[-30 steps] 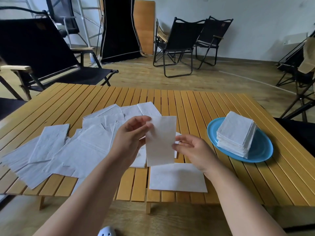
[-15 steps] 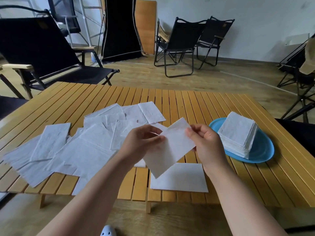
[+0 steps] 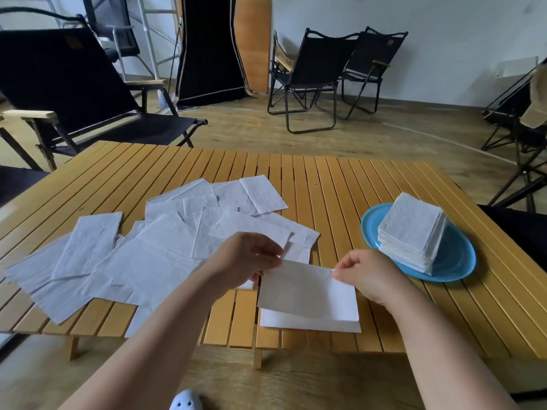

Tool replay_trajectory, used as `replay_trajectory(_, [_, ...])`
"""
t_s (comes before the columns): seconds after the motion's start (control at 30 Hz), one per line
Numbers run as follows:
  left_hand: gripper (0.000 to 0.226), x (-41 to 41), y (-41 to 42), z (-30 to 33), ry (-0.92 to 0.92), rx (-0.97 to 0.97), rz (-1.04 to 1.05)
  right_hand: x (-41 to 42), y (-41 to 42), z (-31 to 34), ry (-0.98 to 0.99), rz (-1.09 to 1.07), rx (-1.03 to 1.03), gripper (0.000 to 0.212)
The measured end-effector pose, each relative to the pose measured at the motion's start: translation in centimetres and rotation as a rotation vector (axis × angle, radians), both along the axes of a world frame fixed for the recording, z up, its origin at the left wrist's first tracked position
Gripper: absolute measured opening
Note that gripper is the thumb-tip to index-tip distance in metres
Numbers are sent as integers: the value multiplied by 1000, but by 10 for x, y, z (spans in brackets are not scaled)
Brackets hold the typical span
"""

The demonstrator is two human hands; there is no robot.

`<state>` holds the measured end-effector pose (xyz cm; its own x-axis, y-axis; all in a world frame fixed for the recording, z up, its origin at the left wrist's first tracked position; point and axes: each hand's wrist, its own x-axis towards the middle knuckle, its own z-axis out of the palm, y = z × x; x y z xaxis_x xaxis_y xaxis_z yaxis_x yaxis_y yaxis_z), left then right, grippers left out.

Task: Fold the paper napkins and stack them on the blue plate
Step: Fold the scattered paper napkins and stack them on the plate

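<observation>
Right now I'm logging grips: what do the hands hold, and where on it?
One napkin: the left hand pinches its far left corner, the right hand its far right corner.

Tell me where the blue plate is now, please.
In the head view, the blue plate sits on the right side of the slatted table, right of both hands, carrying the stack of folded napkins.

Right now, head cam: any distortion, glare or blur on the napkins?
Head view: wide-angle bowing curves the slatted table edges and chair frames; light is soft, no glare; the stack on the blue plate is sharp; the held napkin, pinched by left hand and right hand, shows no motion smear.
</observation>
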<state>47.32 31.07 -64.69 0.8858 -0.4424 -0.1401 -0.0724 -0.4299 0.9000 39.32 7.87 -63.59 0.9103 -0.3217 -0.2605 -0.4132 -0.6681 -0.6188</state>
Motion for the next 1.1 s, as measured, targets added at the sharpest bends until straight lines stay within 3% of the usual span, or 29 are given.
replay_trajectory(0.17, [12, -2, -3, -9, 18, 97, -12, 2, 0, -7, 58, -8, -112, 4])
replay_trajectory(0.5, [12, 4, -5, -30, -163, 343, -80, 9, 7, -18, 137, -19, -265, 6])
replay_trajectory(0.63, [13, 8, -4, -32, -334, 439, -42, 12, 10, -20, 146, -58, -297, 26])
replay_trajectory(0.77, [25, 8, -3, -34, -512, 558, -56, 14, 9, -22, 121, -69, -300, 28])
replay_trajectory(0.93, [38, 8, -1, -42, -476, 597, -223, 13, 8, -22, 92, -63, -268, 26])
replay_trajectory(1.1, [42, 11, -2, -42, -482, 590, -210, 13, 10, -23, 100, -56, -244, 29])
